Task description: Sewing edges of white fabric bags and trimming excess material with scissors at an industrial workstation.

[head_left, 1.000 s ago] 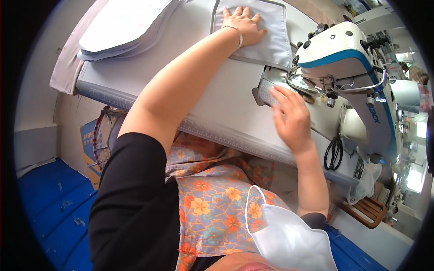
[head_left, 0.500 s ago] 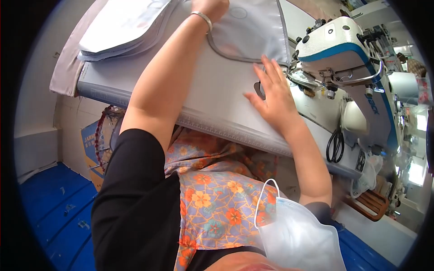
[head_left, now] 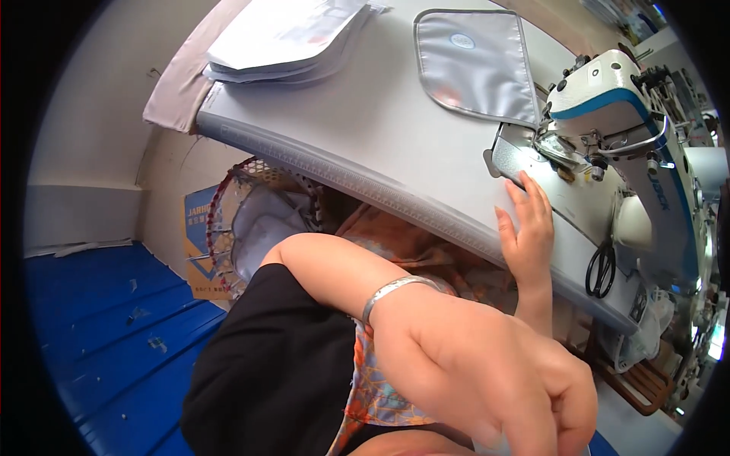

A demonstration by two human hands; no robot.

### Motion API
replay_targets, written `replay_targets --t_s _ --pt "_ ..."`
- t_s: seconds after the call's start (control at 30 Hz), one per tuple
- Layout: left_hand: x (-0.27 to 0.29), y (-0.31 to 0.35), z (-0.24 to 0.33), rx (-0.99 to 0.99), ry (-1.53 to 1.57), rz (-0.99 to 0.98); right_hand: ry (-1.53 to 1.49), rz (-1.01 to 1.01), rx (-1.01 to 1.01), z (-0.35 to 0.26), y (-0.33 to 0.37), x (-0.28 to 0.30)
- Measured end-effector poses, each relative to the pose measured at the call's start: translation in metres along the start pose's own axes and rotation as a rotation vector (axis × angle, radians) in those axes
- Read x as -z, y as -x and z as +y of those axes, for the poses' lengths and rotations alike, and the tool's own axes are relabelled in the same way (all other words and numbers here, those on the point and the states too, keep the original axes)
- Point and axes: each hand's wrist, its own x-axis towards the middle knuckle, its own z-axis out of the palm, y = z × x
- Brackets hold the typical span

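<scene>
My left hand (head_left: 494, 372) is raised close to the camera, in front of my chest, its fingers curled inward. Whatever they hold, if anything, is hidden; only a pale patch shows at the lower edge beneath them. On the near side of the table, my right hand (head_left: 530, 228) has its fingers apart and holds nothing. Its fingertips are by the metal plate of the sewing machine (head_left: 601, 91). A silver-grey fabric panel (head_left: 479, 72) with dark edging, rounded corners and a small oval label lies flat, one corner near the machine's needle area.
A stack of white and grey panels (head_left: 285, 38) lies at the table's far left. Black scissors (head_left: 601, 270) rest near the right front edge. Below the table stands a mesh basket (head_left: 228, 220) with grey material, beside a blue and yellow box (head_left: 199, 262).
My left hand has left the grey panel and come back up close to the camera. My right hand has moved off the panel's edge, nearer to me. The face mask is now mostly hidden.
</scene>
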Motion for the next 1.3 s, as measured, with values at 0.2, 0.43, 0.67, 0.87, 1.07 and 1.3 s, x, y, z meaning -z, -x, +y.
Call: replay_targets --t_s 0.2,0.43,0.67,0.87,1.07,1.3 --pt "-0.007 0.0 -0.004 0.001 -0.131 -0.032 0.02 0.008 0.002 -0.001 -0.003 -0.003" --pt "-0.009 0.001 0.003 0.003 -0.146 -0.044 0.024 0.016 -0.016 -0.002 -0.002 -0.005" --pt "0.03 0.047 0.053 0.02 -1.201 0.158 0.015 0.002 -0.02 0.001 -0.002 -0.005" --pt "0.106 0.171 0.248 0.711 -2.809 0.847 0.003 0.002 0.0 -0.006 -0.004 -0.004" --pt "0.115 0.161 0.259 1.083 -2.716 0.647 0.028 0.016 -0.018 -0.004 -0.003 -0.003" --pt "0.134 0.158 0.285 1.024 -2.189 1.015 0.019 0.011 -0.019 -0.002 -0.002 -0.003"
